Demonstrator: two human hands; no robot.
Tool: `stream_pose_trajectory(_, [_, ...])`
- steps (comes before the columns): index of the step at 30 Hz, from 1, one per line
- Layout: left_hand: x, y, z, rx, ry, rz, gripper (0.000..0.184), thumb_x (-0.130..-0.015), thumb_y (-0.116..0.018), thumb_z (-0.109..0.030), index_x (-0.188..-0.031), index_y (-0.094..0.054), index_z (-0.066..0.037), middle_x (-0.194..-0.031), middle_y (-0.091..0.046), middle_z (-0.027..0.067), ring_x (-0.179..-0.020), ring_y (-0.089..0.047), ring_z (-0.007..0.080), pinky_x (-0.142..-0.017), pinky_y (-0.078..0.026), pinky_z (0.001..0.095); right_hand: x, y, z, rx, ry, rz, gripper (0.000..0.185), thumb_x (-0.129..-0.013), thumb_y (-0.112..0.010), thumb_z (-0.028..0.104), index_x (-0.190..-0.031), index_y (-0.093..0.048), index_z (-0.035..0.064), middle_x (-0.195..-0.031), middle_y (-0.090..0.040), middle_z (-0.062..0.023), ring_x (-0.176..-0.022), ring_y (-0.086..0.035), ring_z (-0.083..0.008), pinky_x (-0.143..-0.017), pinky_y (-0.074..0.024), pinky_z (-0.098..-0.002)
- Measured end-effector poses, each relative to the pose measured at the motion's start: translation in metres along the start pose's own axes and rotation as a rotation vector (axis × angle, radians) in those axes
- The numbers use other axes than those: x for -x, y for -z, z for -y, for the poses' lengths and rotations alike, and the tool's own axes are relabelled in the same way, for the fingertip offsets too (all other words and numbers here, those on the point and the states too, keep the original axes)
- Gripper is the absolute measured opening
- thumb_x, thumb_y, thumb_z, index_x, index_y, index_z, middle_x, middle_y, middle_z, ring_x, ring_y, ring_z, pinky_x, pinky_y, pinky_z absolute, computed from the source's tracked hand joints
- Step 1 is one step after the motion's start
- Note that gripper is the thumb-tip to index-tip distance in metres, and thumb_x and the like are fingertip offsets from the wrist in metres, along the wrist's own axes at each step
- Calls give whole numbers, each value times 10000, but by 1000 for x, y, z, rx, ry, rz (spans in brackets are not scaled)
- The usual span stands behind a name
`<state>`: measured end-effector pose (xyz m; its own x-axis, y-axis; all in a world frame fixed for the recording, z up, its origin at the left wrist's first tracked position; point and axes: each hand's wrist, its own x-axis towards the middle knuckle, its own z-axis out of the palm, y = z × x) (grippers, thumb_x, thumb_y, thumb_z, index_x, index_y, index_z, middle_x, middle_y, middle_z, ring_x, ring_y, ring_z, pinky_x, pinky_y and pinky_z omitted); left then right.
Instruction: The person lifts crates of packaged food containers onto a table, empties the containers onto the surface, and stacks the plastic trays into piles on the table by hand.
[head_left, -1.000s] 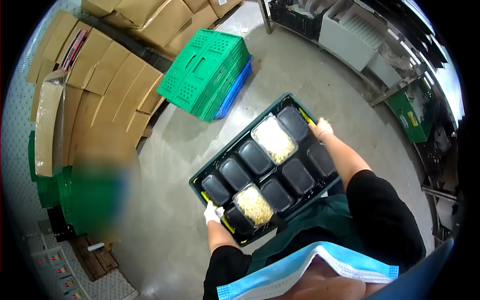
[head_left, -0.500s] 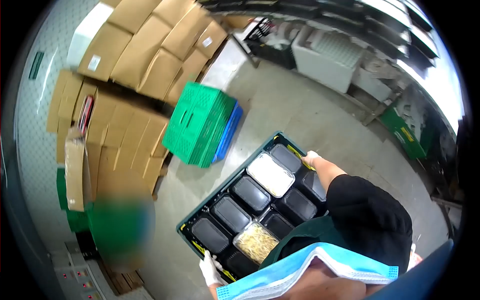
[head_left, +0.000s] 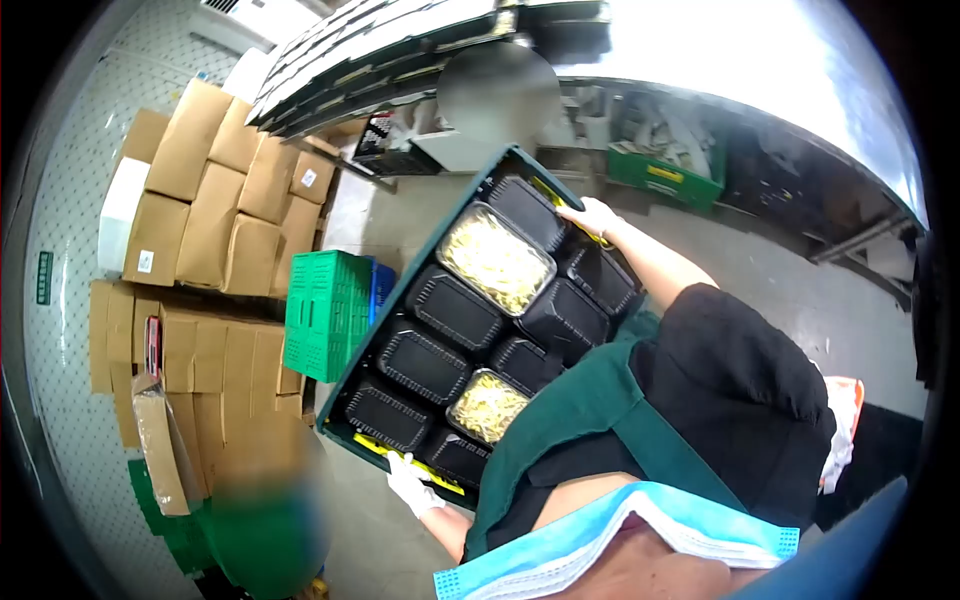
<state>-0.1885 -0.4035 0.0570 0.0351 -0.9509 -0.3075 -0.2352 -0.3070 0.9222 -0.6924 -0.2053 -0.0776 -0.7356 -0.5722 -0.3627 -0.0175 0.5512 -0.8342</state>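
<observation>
A dark green crate (head_left: 343,378) is held in front of my body, slanting across the view. My gloved left hand (head_left: 410,484) grips its near-left end at a yellow handle. At the opposite end, my gloved right hand (head_left: 592,216) is closed on the other yellow handle. Inside sit several black plastic food trays (head_left: 424,366), packed in rows. Two containers show pale yellow shreds: a larger container (head_left: 497,258) towards the far end and a smaller container (head_left: 487,405) near my apron (head_left: 570,395).
Stacked cardboard boxes (head_left: 212,225) stand on the left, with green crates (head_left: 322,315) beside them. A metal bench (head_left: 720,60) runs along the top right, above a green bin (head_left: 665,165). Piled black trays (head_left: 390,60) rest at the top. A blurred patch hides something at lower left.
My view has swung right, towards the bench. The crate has moved with me, still in both hands, and appears higher and nearer to the bench.
</observation>
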Motion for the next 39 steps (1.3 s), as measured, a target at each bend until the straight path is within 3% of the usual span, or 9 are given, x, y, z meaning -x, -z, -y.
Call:
stream_pose_trajectory(5, [59,6,15,44,-61,5,419,-863,-445,-334,-575,-441,-31,-412,-295,13,-360,-233,103,-524,-410,237,78,67,39,114,123,-110,655,-529,-663,576,-874,-599,23,-834,-605,-144,-798,-574,-262,-716,-432,-322])
stream_pose_trajectory(10, [107,3,21,63,38,-118,455,-857,-444,-400,-543,-348,-84,-422,-235,-12,-346,-191,92,-571,-435,244,76,86,34,153,235,-81,691,-506,-661,590,-853,-581,-1,-824,-591,-181,-787,-561,-296,-715,-429,-332])
stream_pose_trajectory(14, [172,-14,27,138,233,-250,493,-824,-459,-478,-534,-289,-118,-430,-230,-24,-349,-196,75,-359,-295,232,100,138,58,227,309,-186,730,-484,-671,603,-819,-560,-36,-836,-573,-213,-816,-553,-317,-729,-427,-345])
stream_pose_trajectory(21, [307,-71,-1,328,-125,-330,486,-844,-452,-441,-520,-273,-125,-453,-235,-31,-358,-183,68,-333,-174,231,163,292,106,164,542,-168,630,-530,-692,543,-816,-584,-8,-712,-589,-142,-697,-582,-267,-658,-455,-335])
stream_pose_trajectory(23, [319,-69,-7,375,-190,-252,441,-844,-449,-443,-568,-349,-115,-434,-243,-32,-347,-187,59,-330,-182,229,167,320,88,-53,804,-278,588,-551,-691,531,-798,-597,6,-700,-593,-130,-652,-579,-211,-631,-459,-312])
stream_pose_trajectory(27, [406,-122,-42,419,-411,-88,389,-836,-465,-445,-715,-453,-76,-391,-247,-29,-317,-215,56,-323,-188,225,277,445,62,-465,869,-263,371,-635,-730,316,-817,-554,45,-706,-540,7,-664,-508,-77,-607,-410,-202])
stream_pose_trajectory(30, [425,-180,-65,401,-437,-25,517,-821,-483,-459,-459,-337,-120,-365,-251,-23,-297,-228,82,-316,-200,237,317,521,15,-340,725,-559,343,-638,-722,318,-621,-469,87,-577,-413,47,-538,-382,-56,-491,-301,-209])
stream_pose_trajectory(32, [418,-221,-79,410,-495,122,591,-814,-489,-468,-390,-232,-146,-348,-250,-19,-279,-216,97,-309,-197,246,324,562,-29,-253,554,-687,368,-595,-738,355,-650,-525,61,-608,-460,28,-580,-436,-87,-554,-348,-209])
stream_pose_trajectory(39, [428,-423,-138,321,-594,422,454,-806,-557,-358,-474,-344,-133,-357,-302,-16,-283,-300,109,-294,-233,242,397,620,-131,-428,276,-1231,289,-629,-728,237,-574,-498,72,-539,-423,44,-486,-365,-59,-462,-293,-212])
